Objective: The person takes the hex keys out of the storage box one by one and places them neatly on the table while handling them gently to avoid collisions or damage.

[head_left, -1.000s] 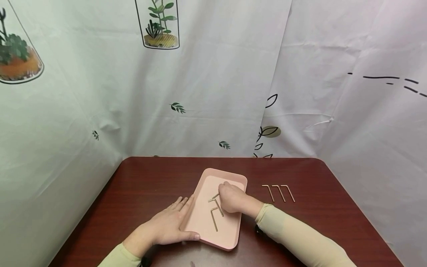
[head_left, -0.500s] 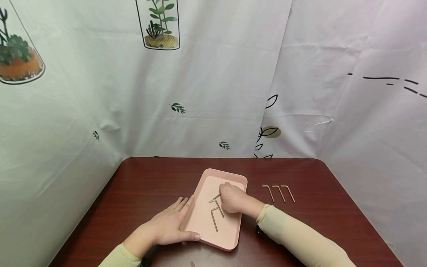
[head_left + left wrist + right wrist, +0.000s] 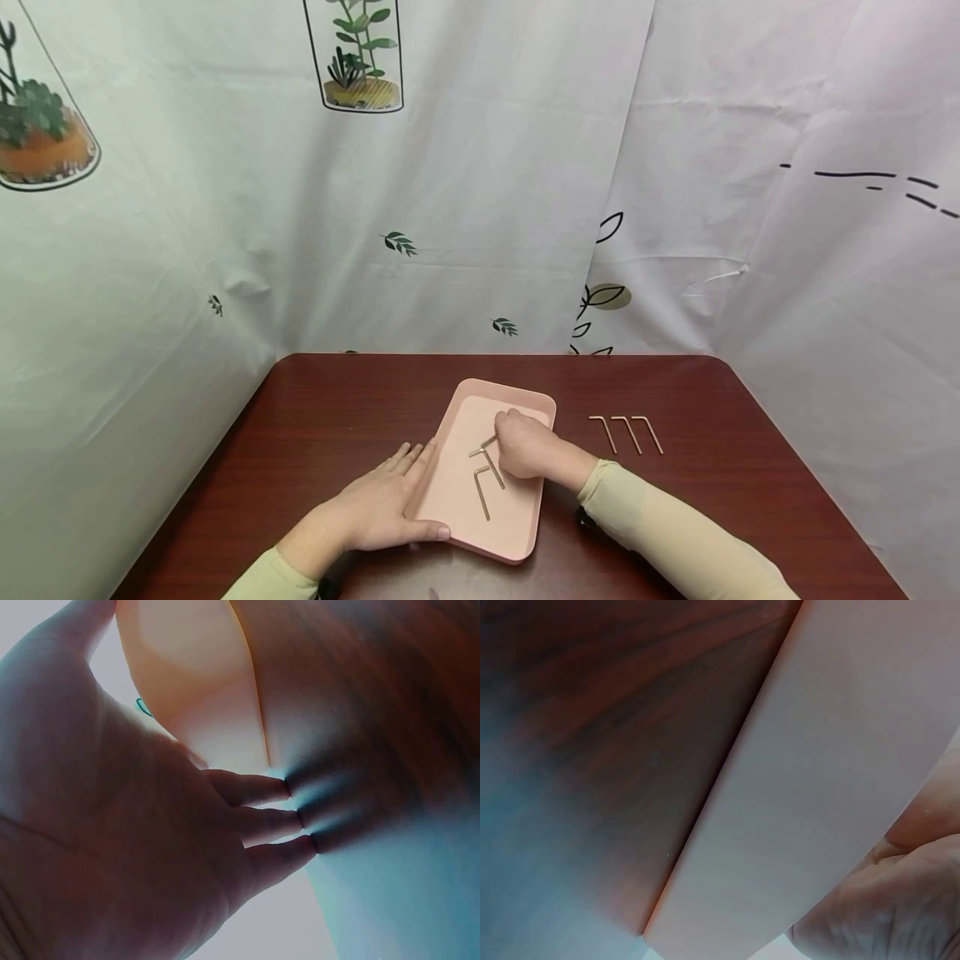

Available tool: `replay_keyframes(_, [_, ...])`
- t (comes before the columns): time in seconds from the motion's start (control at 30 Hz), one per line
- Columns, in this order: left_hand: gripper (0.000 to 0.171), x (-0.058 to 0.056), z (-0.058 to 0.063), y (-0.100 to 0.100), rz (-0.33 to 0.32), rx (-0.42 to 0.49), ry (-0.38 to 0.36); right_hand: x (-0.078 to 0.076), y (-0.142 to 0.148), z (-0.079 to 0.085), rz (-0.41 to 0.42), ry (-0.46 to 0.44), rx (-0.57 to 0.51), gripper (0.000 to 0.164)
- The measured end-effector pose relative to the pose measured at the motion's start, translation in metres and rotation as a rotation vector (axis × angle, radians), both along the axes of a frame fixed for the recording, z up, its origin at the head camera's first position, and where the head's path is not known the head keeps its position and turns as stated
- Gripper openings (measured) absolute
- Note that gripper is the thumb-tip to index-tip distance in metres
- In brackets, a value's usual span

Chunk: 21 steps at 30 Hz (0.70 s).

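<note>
Since the earlier frame the right hand (image 3: pixel 522 446) has slid very slightly to the right inside the tray, and the bent metal rod at its fingertips (image 3: pixel 501 417) has shifted with it. Those fingers are curled down and pinch this gripped rod (image 3: pixel 490 442); only a short length pokes out, the rest being hidden beneath the hand. The exposed end comes up to the bend of a second rod (image 3: pixel 494 470), though whether the two touch I cannot tell. A third rod (image 3: pixel 482 497) lies apart, nearer the person, its short arm pointing right. All three are in the pink tray (image 3: pixel 517 525), which sits at an angle on the dark red-brown table (image 3: pixel 337 417). The left hand (image 3: pixel 382 507) is spread and released, its fingers along the tray's left side and its thumb at the near left corner; in the left wrist view, three fingertips reach down beside the tray's wall. To the right of the tray, three more L-shaped rods (image 3: pixel 633 436) lie on the table in a neat, evenly spaced row. Pale yellow-green sleeves (image 3: pixel 667 529) cover both forearms, and a whitish cloth (image 3: pixel 480 167) printed with plants hangs behind the table.
</note>
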<state>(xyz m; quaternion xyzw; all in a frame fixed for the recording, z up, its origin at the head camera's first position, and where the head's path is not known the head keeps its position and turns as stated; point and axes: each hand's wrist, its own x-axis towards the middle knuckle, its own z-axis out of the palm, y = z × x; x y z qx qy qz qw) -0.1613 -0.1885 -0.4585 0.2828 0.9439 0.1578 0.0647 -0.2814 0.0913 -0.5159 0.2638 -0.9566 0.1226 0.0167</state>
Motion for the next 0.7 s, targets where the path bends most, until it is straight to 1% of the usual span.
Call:
replay_keyframes(0.17, [0.127, 0.0, -0.001, 0.0, 0.004, 0.002, -0.001, 0.011, 0.002, 0.018, -0.014, -0.018, -0.016, 0.021])
replay_keyframes(0.4, [0.128, 0.0, 0.0, 0.001, 0.007, -0.001, -0.005, 0.035, 0.003, 0.061, -0.023, -0.098, -0.081, 0.025])
replay_keyframes(0.47, [0.128, 0.0, 0.001, 0.001, 0.009, 0.002, -0.01, 0.039, 0.003, 0.068, -0.028, -0.105, -0.095, 0.026])
replay_keyframes(0.7, [0.128, 0.001, 0.001, 0.0, 0.011, -0.001, -0.013, 0.042, 0.008, 0.069, -0.049, -0.094, -0.119, 0.024])
